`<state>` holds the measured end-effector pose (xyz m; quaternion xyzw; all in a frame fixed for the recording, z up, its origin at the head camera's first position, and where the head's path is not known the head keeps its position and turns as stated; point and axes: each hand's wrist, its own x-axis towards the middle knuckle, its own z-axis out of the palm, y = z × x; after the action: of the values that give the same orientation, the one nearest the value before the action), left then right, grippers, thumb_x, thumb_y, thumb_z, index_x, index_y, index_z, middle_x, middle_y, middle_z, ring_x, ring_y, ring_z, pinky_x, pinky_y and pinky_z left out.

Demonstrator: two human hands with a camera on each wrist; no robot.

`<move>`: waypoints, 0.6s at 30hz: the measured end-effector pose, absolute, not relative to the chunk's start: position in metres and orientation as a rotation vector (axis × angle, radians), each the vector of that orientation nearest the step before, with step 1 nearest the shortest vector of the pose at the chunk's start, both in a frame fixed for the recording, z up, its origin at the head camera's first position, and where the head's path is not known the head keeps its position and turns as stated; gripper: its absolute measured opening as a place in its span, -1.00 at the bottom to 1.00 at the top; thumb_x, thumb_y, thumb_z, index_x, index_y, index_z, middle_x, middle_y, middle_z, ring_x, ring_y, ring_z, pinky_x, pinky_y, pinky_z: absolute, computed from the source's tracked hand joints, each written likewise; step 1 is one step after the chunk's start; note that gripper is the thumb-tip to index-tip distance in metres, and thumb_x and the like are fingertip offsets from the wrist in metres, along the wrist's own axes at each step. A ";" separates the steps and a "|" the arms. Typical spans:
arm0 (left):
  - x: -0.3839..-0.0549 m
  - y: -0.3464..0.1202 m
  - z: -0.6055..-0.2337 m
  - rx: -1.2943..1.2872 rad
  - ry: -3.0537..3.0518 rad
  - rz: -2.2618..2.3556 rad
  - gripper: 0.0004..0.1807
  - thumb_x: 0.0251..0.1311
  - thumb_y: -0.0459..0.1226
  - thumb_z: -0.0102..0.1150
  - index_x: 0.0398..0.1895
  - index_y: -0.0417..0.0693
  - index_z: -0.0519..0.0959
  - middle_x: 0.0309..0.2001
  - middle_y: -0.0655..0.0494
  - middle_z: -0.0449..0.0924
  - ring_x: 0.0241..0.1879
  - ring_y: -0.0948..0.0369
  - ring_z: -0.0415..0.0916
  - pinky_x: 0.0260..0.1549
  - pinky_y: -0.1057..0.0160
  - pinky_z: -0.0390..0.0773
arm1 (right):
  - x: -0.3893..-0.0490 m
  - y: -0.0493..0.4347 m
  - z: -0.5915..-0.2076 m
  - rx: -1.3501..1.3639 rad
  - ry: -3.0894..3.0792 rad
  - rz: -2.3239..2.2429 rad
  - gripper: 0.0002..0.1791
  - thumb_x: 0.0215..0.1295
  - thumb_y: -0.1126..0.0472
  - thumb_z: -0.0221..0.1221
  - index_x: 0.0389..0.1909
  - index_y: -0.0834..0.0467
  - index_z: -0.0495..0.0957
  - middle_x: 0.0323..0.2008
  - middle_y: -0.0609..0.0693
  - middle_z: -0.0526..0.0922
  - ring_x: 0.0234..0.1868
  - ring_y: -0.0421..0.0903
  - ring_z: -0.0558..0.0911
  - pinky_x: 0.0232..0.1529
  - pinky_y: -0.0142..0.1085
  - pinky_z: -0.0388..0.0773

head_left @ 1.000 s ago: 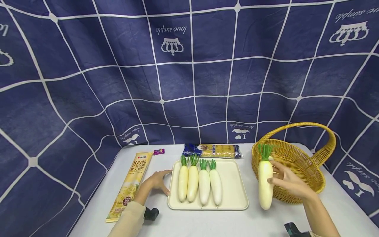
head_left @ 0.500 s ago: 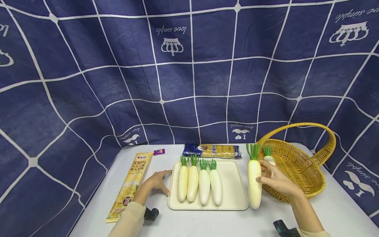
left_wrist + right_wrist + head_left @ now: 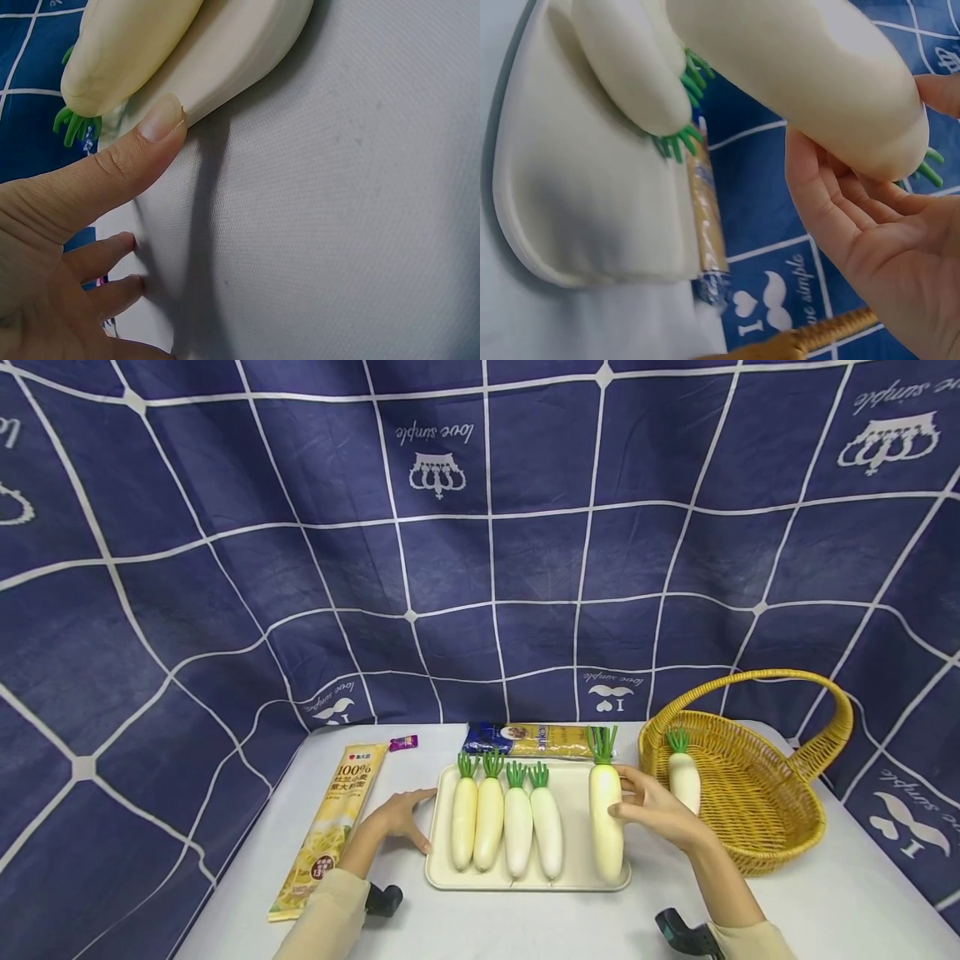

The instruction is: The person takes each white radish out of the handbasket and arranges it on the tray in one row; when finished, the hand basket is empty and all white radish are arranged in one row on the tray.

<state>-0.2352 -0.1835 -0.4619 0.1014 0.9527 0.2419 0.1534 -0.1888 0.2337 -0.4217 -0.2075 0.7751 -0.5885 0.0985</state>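
Note:
My right hand [image 3: 656, 806] grips a white radish [image 3: 606, 822] with green leaf stubs, its thumb on one side and fingers on the other. In the head view this radish overlaps the right part of a cream tray [image 3: 573, 868]; the right wrist view shows it held above the tray. Several more radishes [image 3: 489, 827] lie side by side in the tray, leaves pointing away from me. My left hand [image 3: 393, 821] is at the tray's left edge with fingers spread, and in the left wrist view its thumb [image 3: 161, 124] touches the rim.
On the right stands a yellow wicker basket [image 3: 757, 810] with a tall handle; one radish [image 3: 684, 781] lies inside it. Behind the tray is a blue and yellow pasta packet [image 3: 540, 740]. A long yellow noodle packet [image 3: 330, 827] and a small purple packet [image 3: 403, 742] lie left.
My right hand has carried the gripped radish leftward from the basket's front to over the tray's right side, uncovering the radish in the basket. My left hand has stayed put.

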 end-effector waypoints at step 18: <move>-0.235 -0.184 -0.462 0.296 2.737 0.681 0.09 -0.52 -0.22 0.62 0.31 -0.11 0.33 0.24 -0.26 0.35 0.27 -0.26 0.20 0.25 -0.28 0.14 | -0.213 0.217 -0.453 -0.485 2.210 -1.711 -0.12 0.06 0.34 0.09 0.30 0.62 -0.15 0.07 0.52 0.37 -0.13 -0.02 0.56 -0.18 -0.23 0.64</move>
<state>-0.2349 -0.1835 -0.4617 0.1030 0.9539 0.2373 0.1525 -0.2128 0.2169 -0.4525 -0.1690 0.7700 -0.5962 0.1520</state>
